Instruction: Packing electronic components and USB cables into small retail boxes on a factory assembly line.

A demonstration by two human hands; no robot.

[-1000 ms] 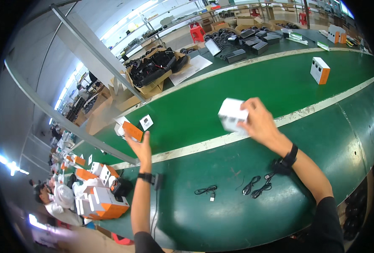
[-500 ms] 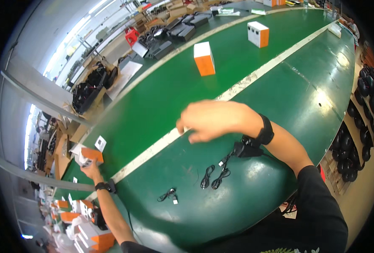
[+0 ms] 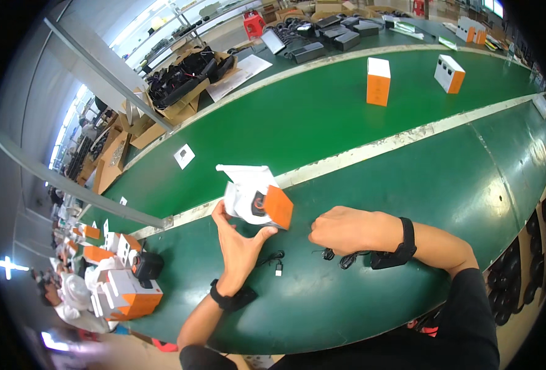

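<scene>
Since a moment ago the left hand (image 3: 239, 243) has come in from the far left edge of the green tabletop (image 3: 408, 185) to a spot right in front of the person, and it now holds up an orange-and-white box (image 3: 256, 198) with its white flap open at the top. The right hand (image 3: 346, 230), which was raised and sweeping across, has dropped down low onto the tabletop.

The left hand's fingers are spread around the box: the thumb presses its lower edge and the other fingertips grip its left side, so the box hangs tilted above the tabletop, just this side of the pale stripe (image 3: 371, 151) that runs along the belt. A dark round part shows inside the box's open face.

The right hand lies knuckles up, fingers curled together over a bundle of black cables (image 3: 341, 258); I cannot tell whether they actually pinch a cable or only rest on it. A second small black cable (image 3: 274, 259) with a light plug lies between the two hands, touching neither.

Further off on the belt stand an upright orange-and-white carton (image 3: 378, 81) and another one (image 3: 449, 73) beyond it, well apart from the hands. A small white card (image 3: 184, 156) lies flat up the belt to the left. At the near left corner sits a cluster of similar boxes (image 3: 125, 290).
</scene>
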